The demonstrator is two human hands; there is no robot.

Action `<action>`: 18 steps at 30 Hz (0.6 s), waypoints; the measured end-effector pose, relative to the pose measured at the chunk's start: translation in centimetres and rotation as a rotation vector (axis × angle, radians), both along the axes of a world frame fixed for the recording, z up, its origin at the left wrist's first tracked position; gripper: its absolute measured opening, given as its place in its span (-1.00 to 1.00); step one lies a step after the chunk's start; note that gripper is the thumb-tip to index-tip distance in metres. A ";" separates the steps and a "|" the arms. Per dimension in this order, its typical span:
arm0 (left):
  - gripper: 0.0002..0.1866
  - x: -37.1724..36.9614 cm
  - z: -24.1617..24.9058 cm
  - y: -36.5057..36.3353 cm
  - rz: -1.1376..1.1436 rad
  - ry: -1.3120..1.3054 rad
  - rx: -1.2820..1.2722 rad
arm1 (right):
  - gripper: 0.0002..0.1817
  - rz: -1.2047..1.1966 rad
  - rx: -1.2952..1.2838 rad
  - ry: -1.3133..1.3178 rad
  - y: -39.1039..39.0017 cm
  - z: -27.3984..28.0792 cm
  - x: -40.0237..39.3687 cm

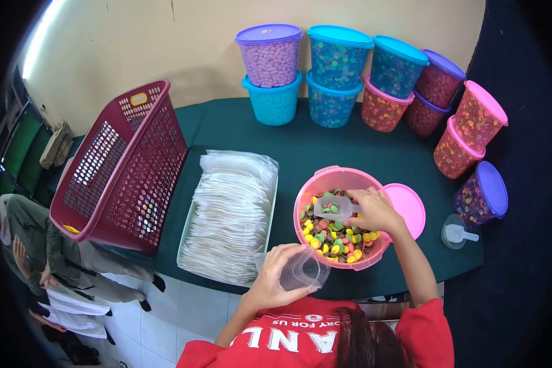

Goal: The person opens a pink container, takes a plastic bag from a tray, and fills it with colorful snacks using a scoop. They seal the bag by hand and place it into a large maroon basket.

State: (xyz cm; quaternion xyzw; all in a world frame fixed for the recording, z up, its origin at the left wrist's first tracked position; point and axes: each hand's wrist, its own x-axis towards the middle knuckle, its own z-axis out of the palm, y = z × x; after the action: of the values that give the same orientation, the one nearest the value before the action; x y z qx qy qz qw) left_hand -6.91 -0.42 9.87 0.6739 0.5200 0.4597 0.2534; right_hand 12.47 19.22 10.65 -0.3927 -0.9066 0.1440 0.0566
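Note:
My right hand [374, 210] is closed round the handle of a clear plastic scoop [333, 208]. The scoop is over or in the colourful candies [334, 242], which are yellow, green, pink and brown and fill much of a pink tub [308, 184]. My left hand [275, 276] grips a clear plastic cup [305, 271], tilted beside the tub's near left rim. No candies show inside the cup. A round pink lid [406, 210] lies to the right of the tub, partly behind my right forearm.
White paper packets [230, 221] fill a pale tray [186, 242] left of the tub. A maroon basket [119, 165] stands farther left. Stacked lidded tubs [334, 73] line the back and right. Another scoop [457, 233] sits in a clear container. Other people [61, 257] are at far left.

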 end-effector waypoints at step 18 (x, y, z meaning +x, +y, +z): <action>-0.18 -1.4 0.3 1.2 -0.273 -0.123 -0.273 | -0.72 0.203 0.829 -0.034 2.5 -0.6 -2.3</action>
State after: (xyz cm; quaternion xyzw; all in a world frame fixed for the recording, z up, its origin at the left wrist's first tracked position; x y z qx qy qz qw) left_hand -8.33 0.80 10.13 0.6682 0.4648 0.3865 0.4338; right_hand 10.13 21.74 10.02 -0.2477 -0.9226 -0.2344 0.1805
